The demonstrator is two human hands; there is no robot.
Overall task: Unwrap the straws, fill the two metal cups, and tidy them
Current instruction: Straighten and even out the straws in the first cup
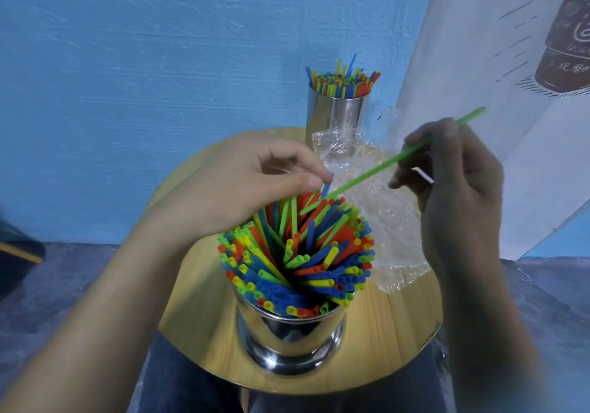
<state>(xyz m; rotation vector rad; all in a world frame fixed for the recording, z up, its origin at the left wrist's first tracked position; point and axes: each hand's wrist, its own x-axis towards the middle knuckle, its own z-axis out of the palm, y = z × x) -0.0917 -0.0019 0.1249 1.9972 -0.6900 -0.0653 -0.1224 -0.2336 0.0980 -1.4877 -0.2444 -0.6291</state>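
The straws [297, 259] in the near cup [287, 339] are seen in red, blue, green and yellow, mixed without order; the same four are shown in the far cup [335, 116]. Both cups are finished in mirror-bright silver. The lone straw [367, 176] is coloured bright green. The wrap [392, 221] is seen to be clear. The worktop [204, 323] is marked with pale yellow wood grain. The wall [159, 61] is painted blue; the poster [463, 61] is printed white with a brown bottle and black hatching.
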